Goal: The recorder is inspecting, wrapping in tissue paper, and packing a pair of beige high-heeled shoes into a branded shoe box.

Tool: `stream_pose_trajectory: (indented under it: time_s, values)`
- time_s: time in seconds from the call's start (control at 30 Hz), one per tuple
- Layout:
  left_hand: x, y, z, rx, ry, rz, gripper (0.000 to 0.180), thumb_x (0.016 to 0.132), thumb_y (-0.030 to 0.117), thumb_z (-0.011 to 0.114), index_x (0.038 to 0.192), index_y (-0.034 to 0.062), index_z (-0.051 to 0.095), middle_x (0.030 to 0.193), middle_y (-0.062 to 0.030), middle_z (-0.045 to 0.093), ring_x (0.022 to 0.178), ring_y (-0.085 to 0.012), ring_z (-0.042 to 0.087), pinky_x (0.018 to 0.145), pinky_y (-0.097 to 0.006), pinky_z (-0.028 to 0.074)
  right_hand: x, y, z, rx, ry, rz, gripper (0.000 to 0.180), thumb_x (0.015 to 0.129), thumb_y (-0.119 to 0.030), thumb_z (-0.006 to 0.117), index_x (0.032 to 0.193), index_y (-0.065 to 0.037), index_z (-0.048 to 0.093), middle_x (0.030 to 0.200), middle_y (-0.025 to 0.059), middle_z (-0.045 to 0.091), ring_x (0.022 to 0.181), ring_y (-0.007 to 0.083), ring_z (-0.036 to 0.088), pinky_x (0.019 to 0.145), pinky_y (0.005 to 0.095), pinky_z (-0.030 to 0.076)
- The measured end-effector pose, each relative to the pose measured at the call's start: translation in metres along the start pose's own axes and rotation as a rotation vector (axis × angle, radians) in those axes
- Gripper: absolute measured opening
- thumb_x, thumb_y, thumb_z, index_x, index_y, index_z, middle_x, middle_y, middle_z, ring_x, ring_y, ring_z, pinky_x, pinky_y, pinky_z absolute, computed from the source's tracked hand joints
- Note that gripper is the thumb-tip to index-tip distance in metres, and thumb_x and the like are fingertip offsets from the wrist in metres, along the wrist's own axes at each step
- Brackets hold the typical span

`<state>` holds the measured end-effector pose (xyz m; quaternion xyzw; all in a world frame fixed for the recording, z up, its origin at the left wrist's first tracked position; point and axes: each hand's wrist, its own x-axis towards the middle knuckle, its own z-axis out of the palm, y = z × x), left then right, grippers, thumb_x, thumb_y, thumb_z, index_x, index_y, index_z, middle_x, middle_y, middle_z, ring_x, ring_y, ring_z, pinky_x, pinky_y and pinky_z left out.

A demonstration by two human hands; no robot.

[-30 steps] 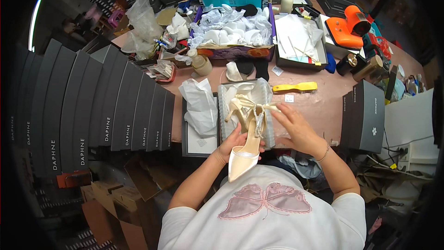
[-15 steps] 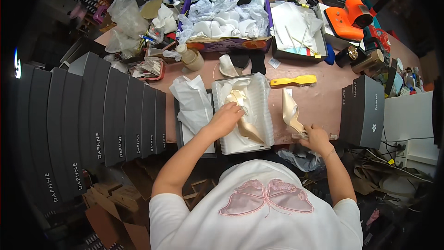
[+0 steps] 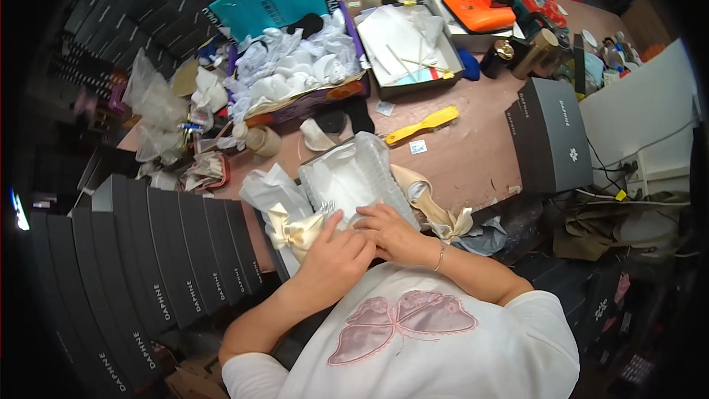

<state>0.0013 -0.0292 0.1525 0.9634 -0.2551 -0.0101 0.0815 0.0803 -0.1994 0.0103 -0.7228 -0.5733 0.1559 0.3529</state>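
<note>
My left hand [image 3: 334, 257] is closed round a cream high-heeled shoe [image 3: 294, 233] with a satin bow, held over the near edge of an open shoebox. Most of this shoe is hidden under the hand; a sparkling trim [image 3: 327, 207] shows by the fingertips. My right hand [image 3: 395, 234] meets the left at the box's near edge, its fingers bent together; what they grip is hidden. The shoebox [image 3: 389, 165] holds white tissue paper and a translucent padded wrap. Just right of it, a matching shoe [image 3: 422, 196] lies on the table, its bow beside my right wrist.
A yellow-handled brush [image 3: 422, 125] lies beyond the box. At the back stand a purple box of crumpled paper [image 3: 295, 107], a tray of papers [image 3: 413, 85] and an orange device [image 3: 480, 7]. Dark shoeboxes line the left [image 3: 170, 244] and stand at right [image 3: 550, 133].
The shoe in the box has come up toward me and left with my left hand. My right hand has left the other shoe and joined the left. The view has turned and shifted.
</note>
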Motion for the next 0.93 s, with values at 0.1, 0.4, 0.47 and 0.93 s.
stream_pose_trajectory:
  time_s: [0.1, 0.4, 0.47, 0.93]
  values:
    - [-0.019, -0.009, -0.018, -0.146, 0.704, -0.366, 0.036, 0.086, 0.027, 0.065, 0.106, -0.0027, 0.060, 0.111, -0.0151, 0.059, 0.111, -0.0251, 0.056, 0.103, -0.044, 0.037, -0.020, 0.017, -0.053, -0.104, 0.253, 0.046, 0.041, 0.067, -0.007, 0.075, 0.107, -0.012, 0.065, 0.138, 0.0165, 0.041, 0.133, 0.0368, 0.033, 0.109, 0.0461, 0.029]
    - [0.052, 0.072, 0.209, -1.568, -0.218, -0.695, 0.062, 0.095, 0.030, 0.053, 0.141, -0.0054, 0.031, 0.140, -0.0200, 0.041, 0.127, -0.0257, 0.042, 0.106, -0.032, 0.032, -0.142, 0.106, -0.125, -0.062, 0.442, 0.340, 0.040, 0.070, -0.007, 0.078, 0.108, -0.014, 0.069, 0.148, 0.0213, 0.029, 0.126, 0.0385, 0.045, 0.103, 0.0389, 0.040]
    - [0.072, 0.077, 0.230, -1.653, -0.226, -0.799, 0.065, 0.094, 0.027, 0.052, 0.145, -0.0018, 0.024, 0.144, -0.0191, 0.036, 0.131, -0.0256, 0.037, 0.108, -0.035, 0.029, -0.159, 0.134, -0.104, 0.008, 0.384, 0.386, 0.045, 0.071, -0.008, 0.076, 0.114, -0.017, 0.067, 0.149, 0.0206, 0.027, 0.130, 0.0379, 0.040, 0.104, 0.0403, 0.038]
    - [0.122, 0.071, 0.276, -2.165, -0.287, -1.601, 0.050, 0.095, 0.022, 0.046, 0.141, 0.0136, 0.030, 0.143, -0.0109, 0.039, 0.124, -0.0279, 0.042, 0.107, -0.060, 0.023, -0.205, 0.203, -0.079, -0.058, -0.037, 0.575, 0.071, 0.074, -0.003, 0.060, 0.141, -0.014, 0.038, 0.143, 0.0185, 0.036, 0.128, 0.0403, 0.039, 0.106, 0.0441, 0.036]
